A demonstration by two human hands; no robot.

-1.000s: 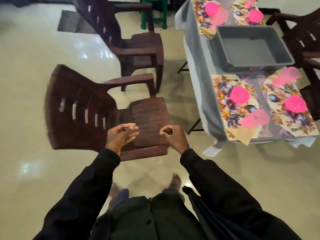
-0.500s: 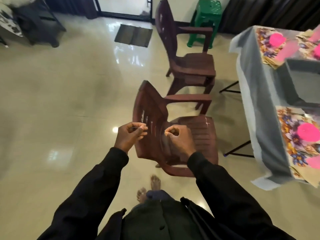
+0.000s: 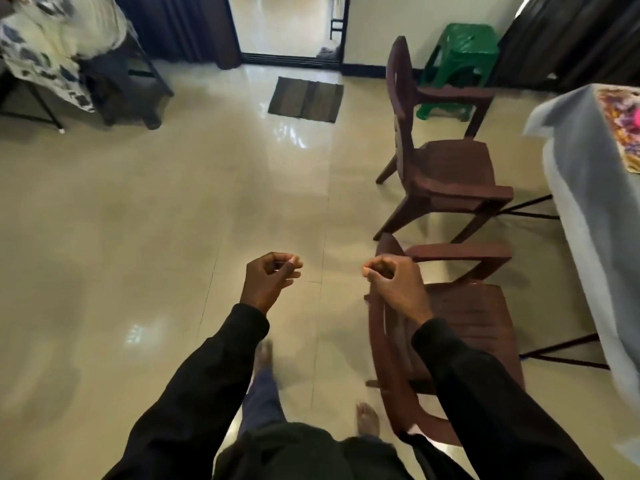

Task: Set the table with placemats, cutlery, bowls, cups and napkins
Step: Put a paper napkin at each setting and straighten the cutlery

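- Top left corner: patterned cloth, white with dark blotches, draped over a dark frame, blurred.
- Top centre: open doorway beside a dark curtain; a dark striped mat flat on the glossy beige floor just in front.
- Left of centre: left hand, raised over bare floor, fingers curled in, thumb tip against the forefinger; nothing visible in the pinch, touching no object.
- Bottom: black sleeves running down to the lower edge, bare feet on the floor between them.
- Right of centre: right hand, closed into a loose fist with nothing visible inside, in front of the backrest of the near chair; contact with the backrest impossible to tell.
- Near chair: brown plastic with armrests, seat turned towards the table.
- Beyond it: far chair, same make, facing the same way, just beside the near one.
- Behind the far chair: green stool against the wall.
- Far right edge: table, draped in a hanging grey cloth, well apart from both hands.
- On the tabletop, cut off by the frame edge: floral placemat; a pink spot on it, too small to identify.
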